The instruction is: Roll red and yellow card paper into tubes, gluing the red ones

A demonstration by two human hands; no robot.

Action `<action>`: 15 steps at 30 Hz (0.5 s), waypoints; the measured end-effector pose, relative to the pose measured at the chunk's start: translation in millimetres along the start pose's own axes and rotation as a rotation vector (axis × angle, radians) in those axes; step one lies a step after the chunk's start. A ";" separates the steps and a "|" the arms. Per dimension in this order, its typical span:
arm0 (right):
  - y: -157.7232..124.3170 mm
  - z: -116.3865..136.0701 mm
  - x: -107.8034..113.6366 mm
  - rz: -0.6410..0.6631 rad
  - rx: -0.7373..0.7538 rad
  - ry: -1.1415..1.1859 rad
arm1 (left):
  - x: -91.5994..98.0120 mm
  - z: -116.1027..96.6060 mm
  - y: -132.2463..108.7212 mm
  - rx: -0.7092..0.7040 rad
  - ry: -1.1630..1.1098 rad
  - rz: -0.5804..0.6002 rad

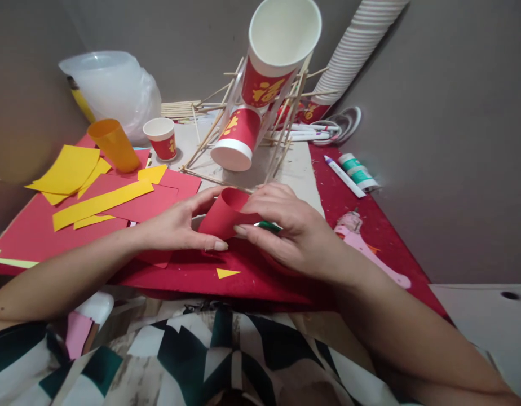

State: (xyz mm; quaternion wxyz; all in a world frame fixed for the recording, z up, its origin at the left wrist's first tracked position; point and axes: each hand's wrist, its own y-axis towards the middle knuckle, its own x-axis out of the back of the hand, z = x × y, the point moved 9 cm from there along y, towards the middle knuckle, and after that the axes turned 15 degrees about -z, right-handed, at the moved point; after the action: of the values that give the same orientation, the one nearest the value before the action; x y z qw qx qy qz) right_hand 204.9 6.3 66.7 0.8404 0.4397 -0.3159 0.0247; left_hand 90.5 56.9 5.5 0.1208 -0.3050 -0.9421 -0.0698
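Observation:
Between my hands a strip of red paper [220, 219] is curled into a tube, its open end tilted up. My left hand [188, 223] curves round the tube's left side, thumb along the bottom and fingers behind. My right hand [292, 231] pinches the paper's right edge between thumb and fingers. Just past the right thumb a green and white object [268, 226] shows in part; its kind is hidden. A small yellow paper triangle [227, 273] lies on the red cloth below the tube. Behind my hands stands a stick frame [281, 155] holding red paper cups [266, 84].
Red sheets [44, 225] and yellow paper pieces [70, 169] cover the left side, near a yellow paper tube [114, 145] and a small cup [160, 138]. On the right are a pink glue gun [372, 254], a marker [344, 176], tape rolls [358, 172] and a tall cup stack [362, 51].

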 end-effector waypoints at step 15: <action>-5.0 -16.4 -1.4 -0.068 -0.259 0.145 | -10.9 16.8 -3.9 0.260 -0.301 0.066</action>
State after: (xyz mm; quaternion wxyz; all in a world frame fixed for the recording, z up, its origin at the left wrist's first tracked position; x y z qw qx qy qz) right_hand 213.7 16.0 55.5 0.9110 0.3351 -0.2399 -0.0130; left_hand 93.6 51.2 -13.8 0.0191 -0.3243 -0.9401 0.1031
